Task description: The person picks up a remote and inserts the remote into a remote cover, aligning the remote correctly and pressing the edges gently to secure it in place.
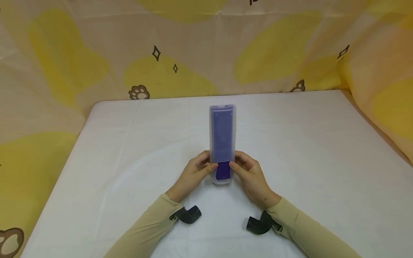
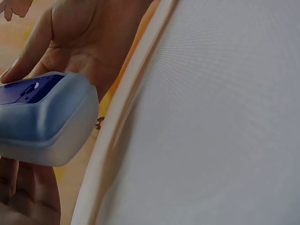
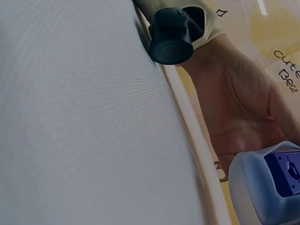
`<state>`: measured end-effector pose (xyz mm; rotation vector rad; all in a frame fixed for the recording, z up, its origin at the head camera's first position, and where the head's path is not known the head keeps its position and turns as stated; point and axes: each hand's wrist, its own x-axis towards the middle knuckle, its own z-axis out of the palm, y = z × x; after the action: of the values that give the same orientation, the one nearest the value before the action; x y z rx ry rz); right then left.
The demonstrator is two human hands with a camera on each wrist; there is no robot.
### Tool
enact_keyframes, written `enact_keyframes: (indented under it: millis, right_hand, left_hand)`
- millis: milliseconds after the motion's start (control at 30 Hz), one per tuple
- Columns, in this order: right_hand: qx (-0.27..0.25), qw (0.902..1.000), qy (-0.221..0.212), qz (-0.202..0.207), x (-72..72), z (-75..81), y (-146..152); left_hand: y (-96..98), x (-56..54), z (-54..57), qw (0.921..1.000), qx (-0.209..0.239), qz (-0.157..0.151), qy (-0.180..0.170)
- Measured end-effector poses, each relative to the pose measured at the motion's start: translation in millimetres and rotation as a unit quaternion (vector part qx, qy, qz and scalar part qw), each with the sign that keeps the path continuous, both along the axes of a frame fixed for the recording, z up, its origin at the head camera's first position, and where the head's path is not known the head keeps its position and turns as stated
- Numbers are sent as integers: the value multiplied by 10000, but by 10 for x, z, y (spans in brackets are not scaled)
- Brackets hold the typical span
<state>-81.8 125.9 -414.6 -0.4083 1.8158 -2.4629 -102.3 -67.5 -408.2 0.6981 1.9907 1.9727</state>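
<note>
Both hands hold a long, slim plastic case [image 1: 222, 138] upright in front of me, its broad face towards the head camera. The case is blue-purple under a frosted, translucent shell. A dark purple panel [image 1: 223, 170] sits at its lower end. My left hand [image 1: 193, 172] grips the lower left edge, thumb beside the panel, the other fingers partly hidden behind. On the opposite edge my right hand [image 1: 253, 176] grips in the same way. The left wrist view shows the rounded end of the case [image 2: 70, 122] close up, and the right wrist view shows part of that end [image 3: 255, 187].
A white-covered table [image 1: 155, 143] lies under the hands. Patterned yellow cloth [image 1: 193, 43] hangs behind it and along both sides. Black wrist-worn pieces [image 1: 190, 215] stick out inward from both beige sleeves [image 1: 148, 222].
</note>
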Motion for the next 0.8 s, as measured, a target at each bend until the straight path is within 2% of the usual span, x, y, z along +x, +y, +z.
enact_keyframes:
  millis: [167, 333, 600, 800]
  right_hand:
    - [118, 9999, 71, -17, 15, 1, 12]
    - [124, 9999, 48, 59, 11, -11, -2]
    - [-149, 9999, -37, -72, 10, 1, 7]
    - [-552, 9984, -78, 86, -5, 23, 38]
  left_hand:
    - [-10, 13, -5, 9999, 29, -72, -117]
    - [-30, 29, -9, 9999, -7, 78, -147]
    - [-1, 25, 17, 9991, 59, 299, -300]
    - [12, 15, 33, 9988, 71, 417, -247]
